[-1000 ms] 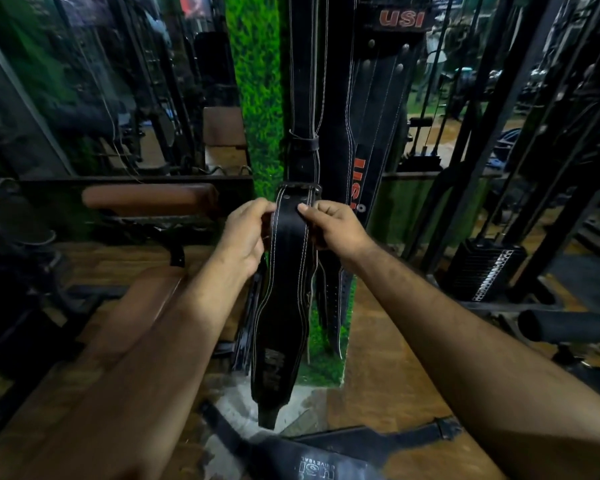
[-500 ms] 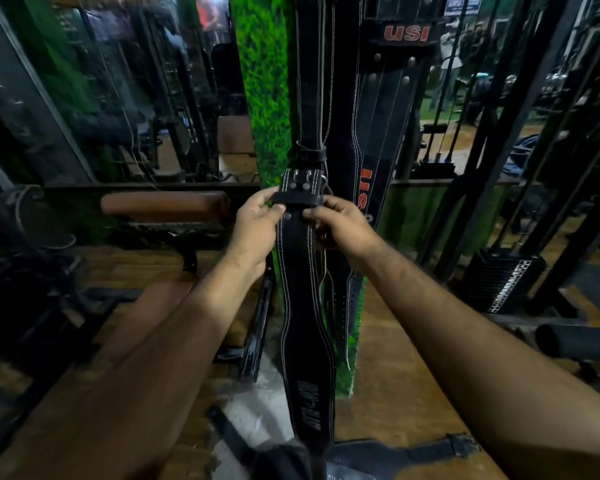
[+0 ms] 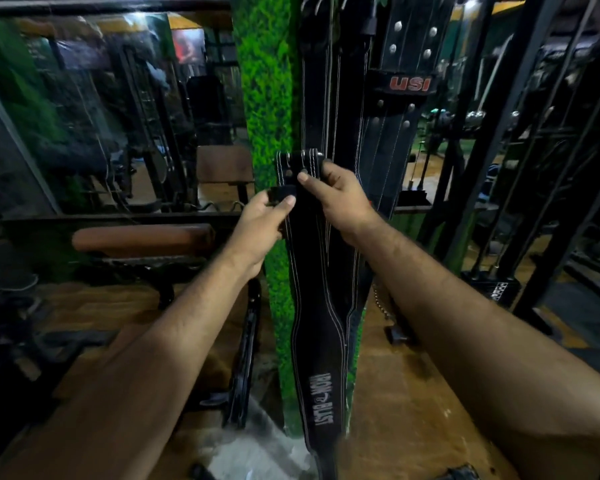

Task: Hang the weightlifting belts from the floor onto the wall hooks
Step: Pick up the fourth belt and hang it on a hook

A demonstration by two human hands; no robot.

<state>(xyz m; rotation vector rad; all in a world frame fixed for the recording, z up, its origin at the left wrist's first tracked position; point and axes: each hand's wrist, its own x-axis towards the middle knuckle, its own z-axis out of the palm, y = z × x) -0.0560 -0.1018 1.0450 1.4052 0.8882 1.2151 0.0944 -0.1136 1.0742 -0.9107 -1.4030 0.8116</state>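
Observation:
I hold a black leather weightlifting belt (image 3: 317, 327) with white stitching upright in front of a green pillar (image 3: 265, 98). My left hand (image 3: 260, 221) grips its left edge near the buckle end. My right hand (image 3: 336, 199) pinches the belt slightly higher, on the right. The belt's wide part hangs down to the floor, with white lettering showing. Behind it, two black belts hang on the pillar: a narrow stitched one (image 3: 317, 81) and a studded one with a red USI label (image 3: 404, 84). The hooks at the top are barely visible.
A brown padded bench (image 3: 142, 239) stands at the left with a black frame (image 3: 245, 351) beside the pillar. Black machine uprights and a weight stack (image 3: 499, 289) fill the right. Mirrors line the left wall. The floor is wooden.
Both hands have raised the belt higher against the pillar. My view has tilted up, so the belt lying on the floor has almost dropped out of sight.

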